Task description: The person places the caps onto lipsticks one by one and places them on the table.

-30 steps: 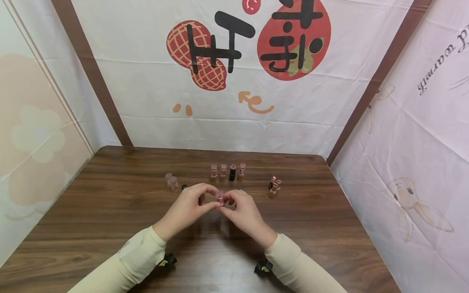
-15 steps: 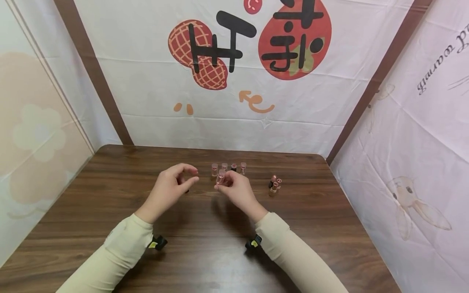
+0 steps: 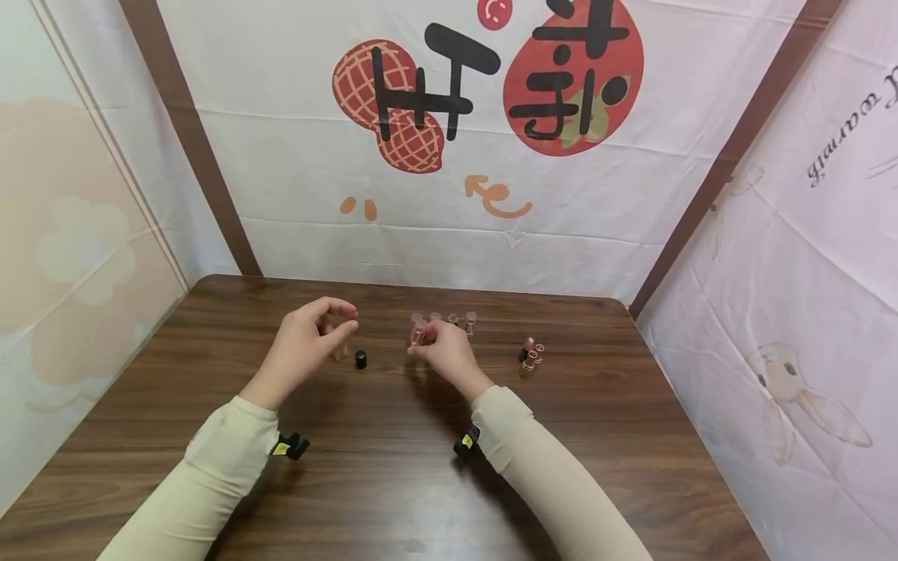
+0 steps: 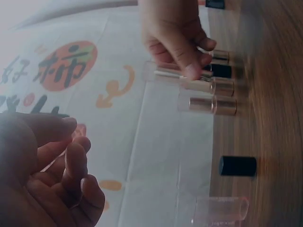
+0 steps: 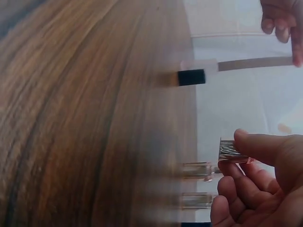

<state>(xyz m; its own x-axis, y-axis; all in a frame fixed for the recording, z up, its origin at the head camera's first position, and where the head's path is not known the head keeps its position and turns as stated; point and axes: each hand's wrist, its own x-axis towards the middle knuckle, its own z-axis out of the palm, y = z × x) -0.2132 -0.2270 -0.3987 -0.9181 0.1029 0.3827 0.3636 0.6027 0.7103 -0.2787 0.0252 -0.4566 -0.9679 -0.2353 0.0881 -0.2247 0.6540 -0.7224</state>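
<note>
"Lipstick under a clear cap: where is it, measured against the hand?"

"At the fingertips of the right hand, on the side facing the left hand. Thumb and fingers pinch it, and the right wrist view shows its base raised off the wooden table."

"And around it?"

"It is held just in front of a row of four lipsticks, overlapping the one at the left end. Whether the two touch, I cannot tell. Three more lipsticks are grouped to the right, well apart from both hands."

"What of the left hand?"

"Raised above the tabletop, its fingers loosely bent, a gap showing between thumb and forefinger in the head view. Nearest to it are a black cap and a clear cap, the latter partly hidden by the hand from above."
</note>
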